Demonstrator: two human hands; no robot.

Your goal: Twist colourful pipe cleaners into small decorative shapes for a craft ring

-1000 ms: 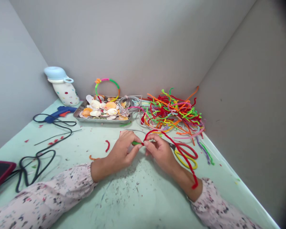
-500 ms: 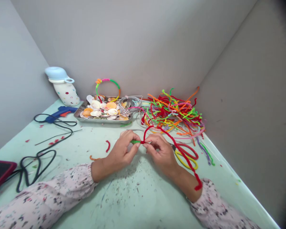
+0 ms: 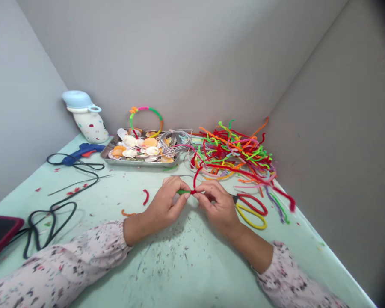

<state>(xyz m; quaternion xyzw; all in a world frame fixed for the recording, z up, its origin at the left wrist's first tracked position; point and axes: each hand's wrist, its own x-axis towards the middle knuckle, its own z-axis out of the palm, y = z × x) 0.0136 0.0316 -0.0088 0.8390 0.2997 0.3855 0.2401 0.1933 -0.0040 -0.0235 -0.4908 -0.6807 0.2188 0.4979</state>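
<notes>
My left hand (image 3: pixel 167 199) pinches a short green fuzzy length (image 3: pixel 181 192) that looks like pipe cleaner. Thumb and forefinger of my right hand (image 3: pixel 218 203) are closed on a red pipe cleaner (image 3: pixel 244 172), right beside the left fingertips. The red one wraps at the green end, loops upward, and its long free tail stretches right over the table. What lies inside the wrap is hidden by my fingers. Scissors (image 3: pixel 255 226) with red and yellow handles rest just right of my right hand, their blades mostly covered by it.
Behind my hands stand a metal tray (image 3: pixel 137 163) of seashells, a multicoloured hoop (image 3: pixel 161 114), coiled grey wire (image 3: pixel 176 133) and a pipe-cleaner pile (image 3: pixel 234 147). Leftward are a bottle (image 3: pixel 90 124), a blue glue gun (image 3: pixel 83 149), its dark cord (image 3: pixel 94 182) and a red-edged device (image 3: pixel 1 235).
The red pipe cleaner's free tail has swung up and outward to the right, off my right forearm. Both hands keep nearly the same place and pinch.
</notes>
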